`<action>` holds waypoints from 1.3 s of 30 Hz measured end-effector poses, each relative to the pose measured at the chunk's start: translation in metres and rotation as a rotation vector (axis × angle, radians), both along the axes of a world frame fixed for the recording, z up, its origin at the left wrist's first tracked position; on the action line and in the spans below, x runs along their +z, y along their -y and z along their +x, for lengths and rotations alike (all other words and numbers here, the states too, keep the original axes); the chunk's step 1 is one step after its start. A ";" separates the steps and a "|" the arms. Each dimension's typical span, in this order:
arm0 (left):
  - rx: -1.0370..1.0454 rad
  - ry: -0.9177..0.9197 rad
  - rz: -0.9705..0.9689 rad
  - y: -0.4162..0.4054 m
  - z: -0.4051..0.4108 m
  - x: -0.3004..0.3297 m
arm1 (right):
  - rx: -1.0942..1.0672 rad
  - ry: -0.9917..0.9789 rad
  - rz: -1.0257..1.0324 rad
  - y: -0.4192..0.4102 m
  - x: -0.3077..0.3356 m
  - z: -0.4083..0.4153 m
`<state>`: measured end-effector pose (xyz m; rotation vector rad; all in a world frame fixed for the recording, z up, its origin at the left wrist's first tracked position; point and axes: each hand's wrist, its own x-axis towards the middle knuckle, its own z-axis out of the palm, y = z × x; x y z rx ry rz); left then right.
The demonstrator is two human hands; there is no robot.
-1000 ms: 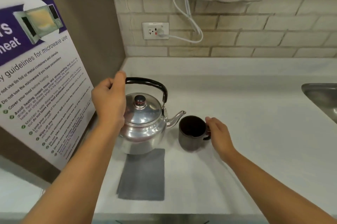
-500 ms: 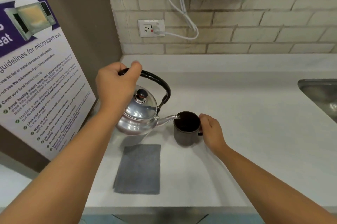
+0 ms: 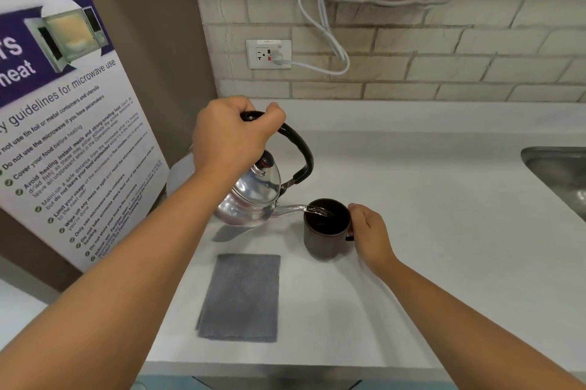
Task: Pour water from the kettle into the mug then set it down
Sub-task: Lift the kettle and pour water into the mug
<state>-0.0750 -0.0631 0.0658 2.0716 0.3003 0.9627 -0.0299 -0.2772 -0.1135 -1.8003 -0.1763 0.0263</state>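
A shiny steel kettle point(image 3: 252, 199) with a black arched handle hangs above the white counter, tilted to the right. My left hand point(image 3: 231, 135) is closed around the top of that handle. The spout reaches over the rim of a dark mug point(image 3: 325, 239), and a thin stream of water runs into it. The mug stands on the counter. My right hand point(image 3: 369, 234) grips the mug at its handle on the right side.
A grey cloth mat point(image 3: 242, 297) lies flat in front of the kettle. A microwave guideline poster point(image 3: 63, 123) leans at the left. A steel sink point(image 3: 561, 174) is at the right edge. A wall socket point(image 3: 269, 54) with a white cable sits on the tiled wall.
The kettle has been lifted off the counter and tipped further right. Its spout now sits over the mug and water flows. My right hand stays on the mug.
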 end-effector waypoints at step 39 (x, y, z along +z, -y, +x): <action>-0.013 -0.024 0.298 0.008 0.008 0.031 | 0.003 -0.011 -0.003 -0.001 0.006 -0.004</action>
